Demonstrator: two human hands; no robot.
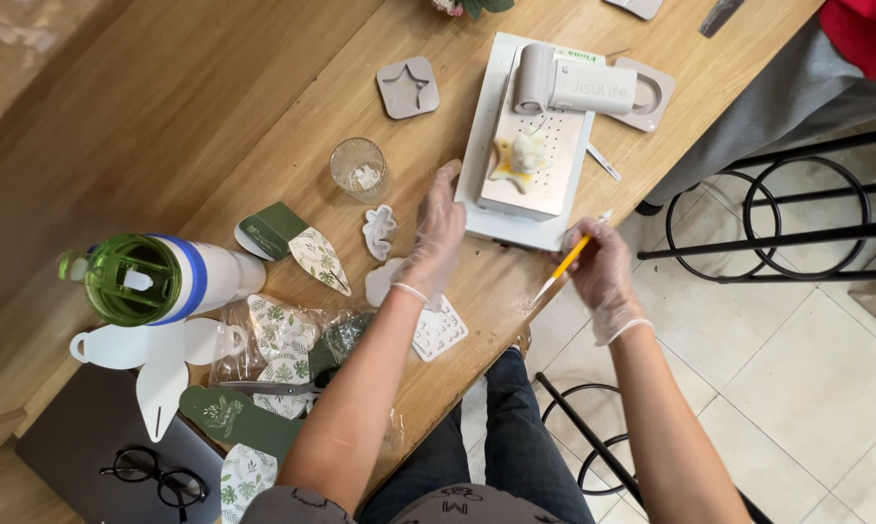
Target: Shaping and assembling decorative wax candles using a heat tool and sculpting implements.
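Observation:
My left hand (436, 231), in a thin clear glove, rests with fingers spread on the wooden table (263, 116), its fingertips touching the left edge of a white base tray (496, 97). My right hand (601, 272), also gloved, grips a yellow brush (566, 262) by its handle, tip pointing down-left over the table's edge. On the tray lies a perforated metal plate (545, 170) with a pale yellow-white star-shaped piece (519, 158). A white cylindrical device (574, 85) sits at the plate's far end. Under my left wrist lies a white patterned mould (442, 332).
A grey star mould (408, 87), a small glass cup (358, 167), a white leaf-shaped piece (379, 231), leaf-print paper cards (317, 257), scissors (273, 386), a green-lidded bottle (157, 278), eyeglasses (157, 475) on a dark laptop, and black wire stools (778, 223) on the tiled floor.

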